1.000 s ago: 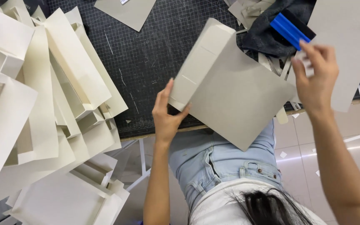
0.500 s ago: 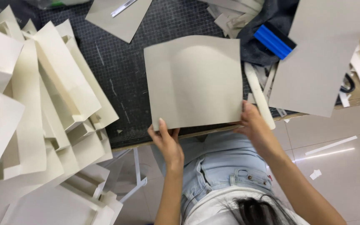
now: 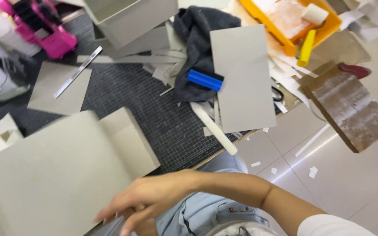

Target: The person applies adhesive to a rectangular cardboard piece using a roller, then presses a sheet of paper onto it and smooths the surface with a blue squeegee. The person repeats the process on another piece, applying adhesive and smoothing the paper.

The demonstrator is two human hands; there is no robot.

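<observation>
A large grey folded cardboard sheet [image 3: 57, 175] fills the lower left, lying over the dark gridded cutting mat [image 3: 154, 105]. My right hand [image 3: 147, 199] reaches across from the lower right, and its fingers close on the sheet's lower right edge. The hand is blurred. A patch of skin just beneath it may be my left hand [image 3: 141, 227]; most of it is hidden, so I cannot tell what it holds. My jeans show below the table edge.
A blue scraper [image 3: 205, 80] lies on a dark cloth [image 3: 197, 39] beside a flat grey board [image 3: 243, 78]. A metal ruler [image 3: 77, 72] rests on a grey card. An orange tray [image 3: 329, 26], yellow handle [image 3: 306, 48], pink tool [image 3: 49, 35], grey box [image 3: 132, 17] and brown board [image 3: 351, 109] surround the mat.
The view has swung right and up. The cardboard sheet has gone from the mat's middle to the lower left, and my right hand has crossed over with it.
</observation>
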